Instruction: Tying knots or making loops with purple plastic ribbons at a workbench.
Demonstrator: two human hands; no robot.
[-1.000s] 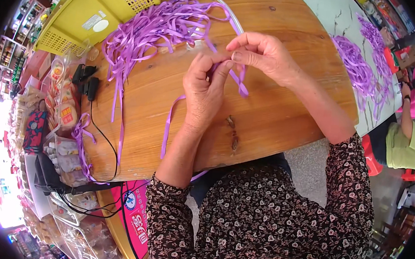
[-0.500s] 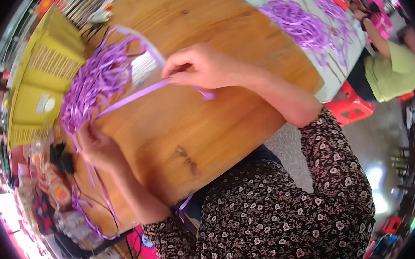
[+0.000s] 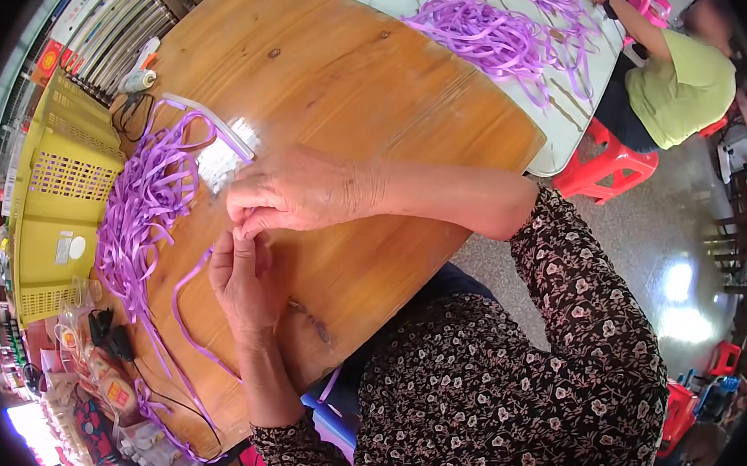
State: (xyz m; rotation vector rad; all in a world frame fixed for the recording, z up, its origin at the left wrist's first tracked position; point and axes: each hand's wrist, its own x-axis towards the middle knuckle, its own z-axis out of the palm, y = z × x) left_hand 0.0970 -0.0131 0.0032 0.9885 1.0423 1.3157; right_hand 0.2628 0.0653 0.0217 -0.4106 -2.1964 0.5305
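My right hand (image 3: 303,192) reaches across the wooden table with its thumb and fingers pinched. Just below, my left hand (image 3: 248,289) is closed too, and the fingertips of both hands meet. A strand of purple ribbon (image 3: 180,304) curves over the tabletop and runs up behind the left fingers; the part within the pinch is mostly hidden. To the left of the hands lies a large loose heap of purple ribbon (image 3: 136,216). A thin white strip (image 3: 221,127) rests beyond them, beside a shiny patch on the wood.
A yellow plastic basket (image 3: 64,203) stands at the table's left edge, near dark cables and small packages. Behind the wooden table (image 3: 358,85), a white marbled table (image 3: 563,125) bears another purple ribbon heap (image 3: 483,35). A person in a yellow-green top (image 3: 687,86) sits by a red stool (image 3: 608,167).
My hands, earlier apart with a ribbon length stretched between them, have come together. The right hand moved left and nearer; the left moved right. The whole view has shifted slightly.
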